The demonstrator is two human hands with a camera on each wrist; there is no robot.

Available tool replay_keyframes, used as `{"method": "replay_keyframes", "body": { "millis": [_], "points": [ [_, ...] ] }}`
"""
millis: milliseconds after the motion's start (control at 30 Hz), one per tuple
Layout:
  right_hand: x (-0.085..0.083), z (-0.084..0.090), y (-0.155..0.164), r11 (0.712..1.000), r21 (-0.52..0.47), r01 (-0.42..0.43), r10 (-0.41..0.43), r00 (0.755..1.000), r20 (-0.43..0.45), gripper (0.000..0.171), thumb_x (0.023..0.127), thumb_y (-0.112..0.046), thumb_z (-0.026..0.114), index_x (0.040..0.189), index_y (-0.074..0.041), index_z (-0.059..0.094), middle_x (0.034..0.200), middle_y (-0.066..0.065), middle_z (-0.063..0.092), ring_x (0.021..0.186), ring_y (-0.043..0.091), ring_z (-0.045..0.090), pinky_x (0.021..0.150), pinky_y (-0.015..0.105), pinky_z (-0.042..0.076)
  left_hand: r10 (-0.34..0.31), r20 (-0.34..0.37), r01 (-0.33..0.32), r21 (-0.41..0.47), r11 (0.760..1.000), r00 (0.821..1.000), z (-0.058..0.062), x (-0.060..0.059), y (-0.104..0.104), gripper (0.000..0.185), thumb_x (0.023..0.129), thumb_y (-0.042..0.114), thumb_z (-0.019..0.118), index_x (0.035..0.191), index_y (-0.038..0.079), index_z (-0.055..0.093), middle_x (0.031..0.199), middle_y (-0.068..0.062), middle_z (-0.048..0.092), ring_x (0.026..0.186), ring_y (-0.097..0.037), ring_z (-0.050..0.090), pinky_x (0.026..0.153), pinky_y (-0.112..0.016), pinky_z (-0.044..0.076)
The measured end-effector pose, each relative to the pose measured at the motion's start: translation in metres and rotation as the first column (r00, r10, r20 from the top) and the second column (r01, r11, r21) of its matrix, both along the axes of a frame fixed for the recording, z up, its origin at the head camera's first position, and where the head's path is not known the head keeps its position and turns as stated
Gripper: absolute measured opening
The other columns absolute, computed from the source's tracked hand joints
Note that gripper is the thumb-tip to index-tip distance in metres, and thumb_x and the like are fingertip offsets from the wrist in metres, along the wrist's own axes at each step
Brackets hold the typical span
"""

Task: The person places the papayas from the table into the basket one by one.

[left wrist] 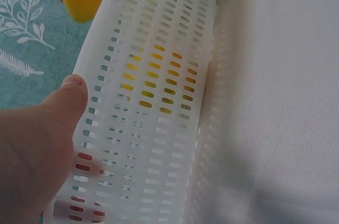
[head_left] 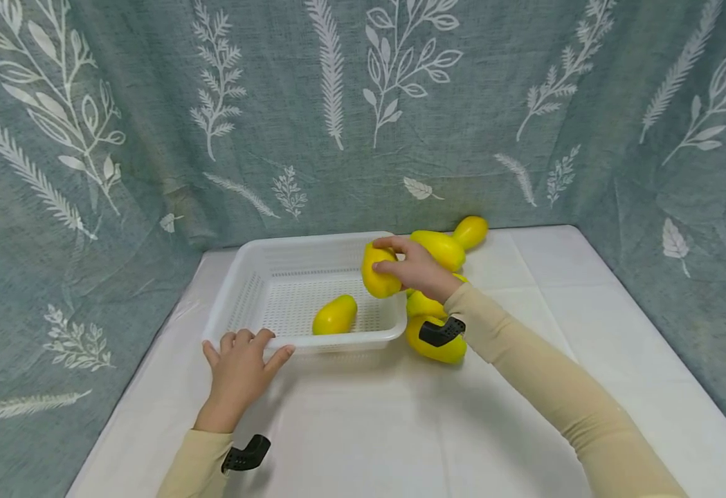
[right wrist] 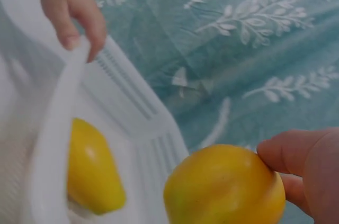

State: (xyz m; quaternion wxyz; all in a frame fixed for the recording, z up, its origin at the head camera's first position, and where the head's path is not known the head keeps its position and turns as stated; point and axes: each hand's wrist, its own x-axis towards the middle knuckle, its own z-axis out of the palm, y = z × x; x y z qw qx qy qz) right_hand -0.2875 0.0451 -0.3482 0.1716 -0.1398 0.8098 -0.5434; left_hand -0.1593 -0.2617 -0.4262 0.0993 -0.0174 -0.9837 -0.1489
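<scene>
Head view showed the right hand (head_left: 419,270) curled round a yellow mango (head_left: 378,273), holding it above the right rim of the white basket (head_left: 257,287), which sat toward the counter's (head_left: 587,311) far left corner. The left hand (head_left: 241,366) rested on the basket's near rim, fingers over the edge and thumb against the slotted wall, steadying rather than grasping it. One loose mango (head_left: 334,315) lay inside the basket. Beside the basket's right wall, a pile of mangoes (head_left: 443,249) counted at least four, some partly hidden by the forearm. Count: one basket, one mango held, one inside, four or more outside. Judged risk: the held mango sat over the rim, so a release there could strike the edge and roll back onto the counter; the light basket could also shift if the steadying hand slackened.
</scene>
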Motion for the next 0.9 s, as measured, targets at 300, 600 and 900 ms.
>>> {"method": "replay_keyframes", "body": {
  "millis": [300, 600, 900],
  "points": [
    [0.005, -0.034, -0.041, 0.988, 0.15, -0.043, 0.046, 0.999, -0.02, 0.052, 0.099, -0.028, 0.066, 0.149, -0.022, 0.052, 0.156, 0.008, 0.047, 0.123, 0.028, 0.058, 0.078, 0.034, 0.057, 0.01, -0.005, -0.01, -0.009, 1.0, 1.0, 0.0, 0.0, -0.001, 0.052, 0.097, 0.046, 0.066, 0.123, 0.001, 0.067, 0.12, -0.033, 0.062, 0.125, -0.062, 0.044, 0.104, -0.088, 0.008],
    [0.014, -0.057, -0.072, 0.964, 0.262, -0.045, 0.051, 0.999, -0.014, 0.052, 0.097, -0.026, 0.069, 0.147, -0.018, 0.055, 0.158, 0.009, 0.046, 0.119, 0.026, 0.055, 0.085, 0.034, 0.055, 0.019, 0.014, -0.019, -0.01, 1.0, 1.0, 0.0, 0.001, 0.001, 0.051, 0.098, 0.045, 0.066, 0.124, 0.001, 0.067, 0.121, -0.032, 0.062, 0.126, -0.061, 0.044, 0.105, -0.088, 0.007],
    [0.014, -0.058, -0.08, 0.965, 0.255, -0.056, 0.066, 0.997, -0.032, 0.054, 0.096, -0.024, 0.07, 0.147, -0.017, 0.054, 0.16, 0.008, 0.045, 0.149, 0.032, 0.04, 0.122, 0.049, 0.034, 0.016, 0.002, -0.016, -0.023, 1.0, 1.0, -0.001, -0.001, 0.0, 0.052, 0.097, 0.046, 0.067, 0.124, 0.001, 0.067, 0.118, -0.032, 0.062, 0.125, -0.06, 0.045, 0.105, -0.087, 0.009]
  ]
}}
